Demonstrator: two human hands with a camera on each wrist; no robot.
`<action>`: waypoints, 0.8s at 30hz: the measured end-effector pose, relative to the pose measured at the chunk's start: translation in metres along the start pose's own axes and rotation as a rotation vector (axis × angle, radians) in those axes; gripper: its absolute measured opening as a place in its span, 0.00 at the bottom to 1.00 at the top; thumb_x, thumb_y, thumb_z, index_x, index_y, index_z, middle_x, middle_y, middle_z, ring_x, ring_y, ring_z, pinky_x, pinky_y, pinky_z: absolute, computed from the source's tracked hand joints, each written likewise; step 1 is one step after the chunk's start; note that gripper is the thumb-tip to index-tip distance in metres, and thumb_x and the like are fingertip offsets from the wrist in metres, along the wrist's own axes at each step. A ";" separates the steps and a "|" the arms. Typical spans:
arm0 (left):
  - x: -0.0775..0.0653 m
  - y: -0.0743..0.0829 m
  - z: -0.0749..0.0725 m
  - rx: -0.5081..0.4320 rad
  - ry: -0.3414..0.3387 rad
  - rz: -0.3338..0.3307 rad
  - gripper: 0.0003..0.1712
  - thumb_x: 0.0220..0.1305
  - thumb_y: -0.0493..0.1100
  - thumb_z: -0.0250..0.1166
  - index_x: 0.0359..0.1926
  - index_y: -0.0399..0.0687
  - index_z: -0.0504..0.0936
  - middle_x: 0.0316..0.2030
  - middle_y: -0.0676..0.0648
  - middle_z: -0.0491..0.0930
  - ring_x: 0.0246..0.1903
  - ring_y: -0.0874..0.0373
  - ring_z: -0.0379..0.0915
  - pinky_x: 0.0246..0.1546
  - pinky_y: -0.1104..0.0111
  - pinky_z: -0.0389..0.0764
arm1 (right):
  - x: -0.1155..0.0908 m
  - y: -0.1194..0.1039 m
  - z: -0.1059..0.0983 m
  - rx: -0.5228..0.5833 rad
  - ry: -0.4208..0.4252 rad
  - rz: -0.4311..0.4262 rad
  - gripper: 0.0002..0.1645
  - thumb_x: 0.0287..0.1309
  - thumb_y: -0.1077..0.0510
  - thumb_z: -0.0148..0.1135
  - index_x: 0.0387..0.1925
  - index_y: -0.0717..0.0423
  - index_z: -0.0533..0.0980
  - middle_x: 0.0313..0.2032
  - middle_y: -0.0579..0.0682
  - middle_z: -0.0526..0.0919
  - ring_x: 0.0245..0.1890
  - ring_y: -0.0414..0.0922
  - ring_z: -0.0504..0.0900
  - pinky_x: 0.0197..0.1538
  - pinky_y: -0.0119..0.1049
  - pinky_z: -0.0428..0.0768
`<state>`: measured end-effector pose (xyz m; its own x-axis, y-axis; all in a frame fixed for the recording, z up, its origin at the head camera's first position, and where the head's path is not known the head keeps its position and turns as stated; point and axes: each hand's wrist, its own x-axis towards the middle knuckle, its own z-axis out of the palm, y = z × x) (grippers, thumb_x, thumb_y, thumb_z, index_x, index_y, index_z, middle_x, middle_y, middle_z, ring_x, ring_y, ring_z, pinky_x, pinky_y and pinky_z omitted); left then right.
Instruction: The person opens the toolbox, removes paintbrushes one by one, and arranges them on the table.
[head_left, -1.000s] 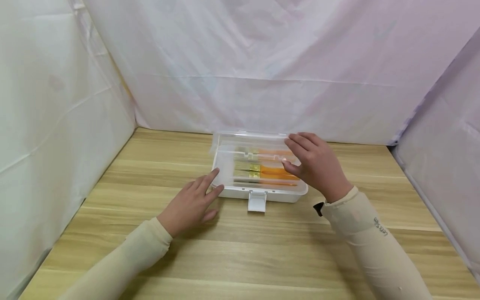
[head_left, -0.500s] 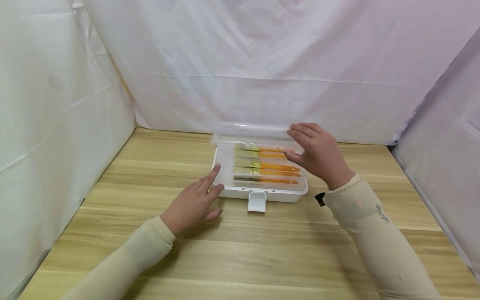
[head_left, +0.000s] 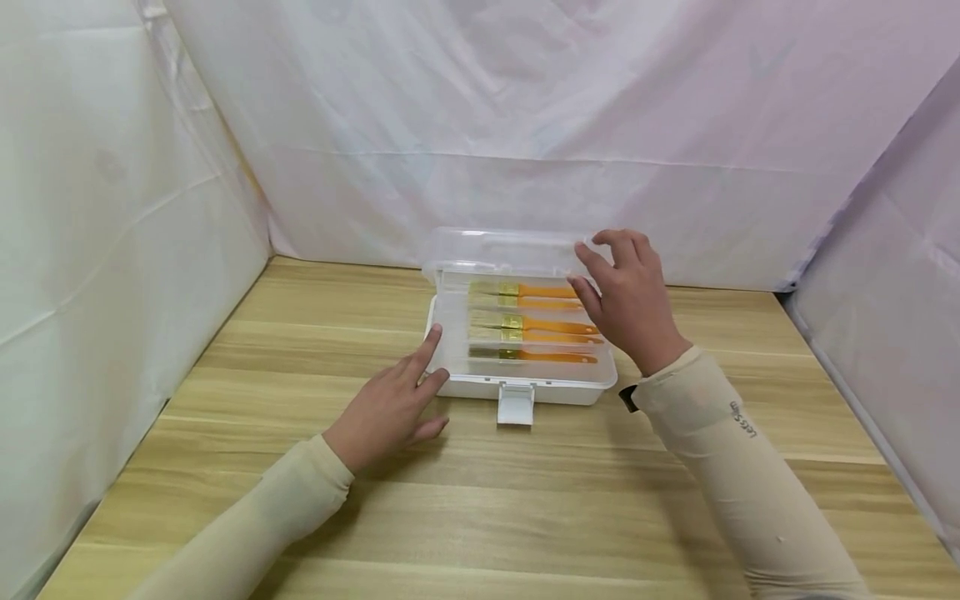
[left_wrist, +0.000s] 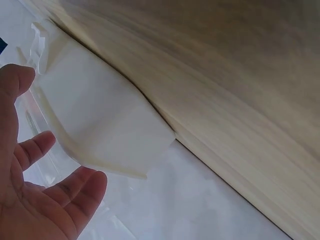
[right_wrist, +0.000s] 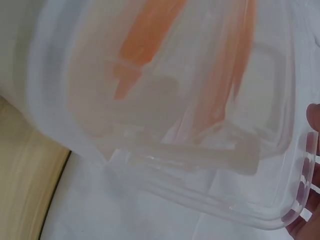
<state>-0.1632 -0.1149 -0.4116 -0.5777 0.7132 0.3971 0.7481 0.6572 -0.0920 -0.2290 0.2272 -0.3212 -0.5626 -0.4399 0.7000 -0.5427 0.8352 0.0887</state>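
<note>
In the head view a white plastic box (head_left: 570, 392) sits on the table, its clear hinged lid (head_left: 510, 248) tilted up at the back. Several paintbrushes (head_left: 557, 327) with orange handles and brass-coloured ferrules lie side by side inside, bristles to the left. My left hand (head_left: 384, 410) rests its outstretched fingertips on the box's left end. At the lid's right edge, my right hand (head_left: 632, 292) touches it with spread, slightly bent fingers. The right wrist view shows those fingertips (right_wrist: 313, 197) by the clear rim, partly seen through it. A white latch (head_left: 515, 406) hangs down at the front.
The box stands on a wood-grain table (head_left: 480, 517), near its back edge. A pale cloth (head_left: 465, 108) hangs close behind the lid, and more cloth hangs along the left and right sides of the table.
The lid has swung further up and back, with my right hand moving along at its right edge. The left hand has stayed almost still at the box's left end.
</note>
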 end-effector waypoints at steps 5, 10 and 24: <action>-0.001 0.000 0.001 0.003 0.005 -0.002 0.32 0.59 0.57 0.69 0.53 0.37 0.75 0.76 0.30 0.42 0.53 0.41 0.77 0.41 0.57 0.82 | 0.001 -0.004 0.002 -0.063 -0.001 -0.015 0.24 0.64 0.57 0.63 0.58 0.66 0.77 0.51 0.63 0.76 0.52 0.64 0.72 0.48 0.60 0.73; -0.004 -0.002 0.000 0.010 0.028 -0.005 0.33 0.57 0.57 0.71 0.53 0.37 0.75 0.75 0.30 0.43 0.52 0.41 0.77 0.40 0.58 0.82 | 0.006 -0.005 0.004 -0.094 -0.007 -0.038 0.22 0.66 0.62 0.60 0.59 0.66 0.76 0.52 0.64 0.77 0.52 0.63 0.73 0.48 0.57 0.77; -0.010 -0.001 -0.003 0.039 -0.010 -0.002 0.35 0.59 0.56 0.69 0.57 0.35 0.75 0.76 0.33 0.46 0.57 0.44 0.75 0.32 0.63 0.83 | 0.026 0.004 0.002 0.006 -0.065 0.029 0.16 0.66 0.65 0.60 0.54 0.67 0.79 0.54 0.63 0.81 0.53 0.61 0.74 0.56 0.51 0.76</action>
<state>-0.1570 -0.1240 -0.4125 -0.5824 0.7140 0.3885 0.7338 0.6675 -0.1266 -0.2468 0.2181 -0.3047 -0.6172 -0.4361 0.6549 -0.5292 0.8460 0.0646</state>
